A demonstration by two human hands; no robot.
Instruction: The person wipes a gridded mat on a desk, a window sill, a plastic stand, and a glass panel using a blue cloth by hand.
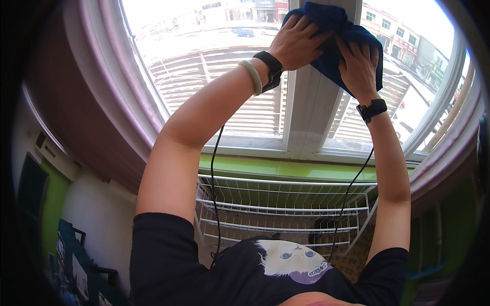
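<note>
Both arms reach up to a dark blue cloth (327, 19) that lies against the white window frame (312, 103). My left hand (296, 44) rests on the cloth's left part with its fingers spread; a black strap and a pale green bangle circle that wrist. On the cloth's lower right part lies my right hand (358, 69), fingers apart and pointing up, with a black strap at the wrist. The palms are hidden, and the cloth covers part of the frame and glass behind it.
Below the windowsill (252, 142) stands a white wire rack (283, 209). Pinkish curtains (115, 76) hang at both sides of the window. Black cables (214, 172) run down from both wrists. A slatted structure (245, 107) shows outside the glass.
</note>
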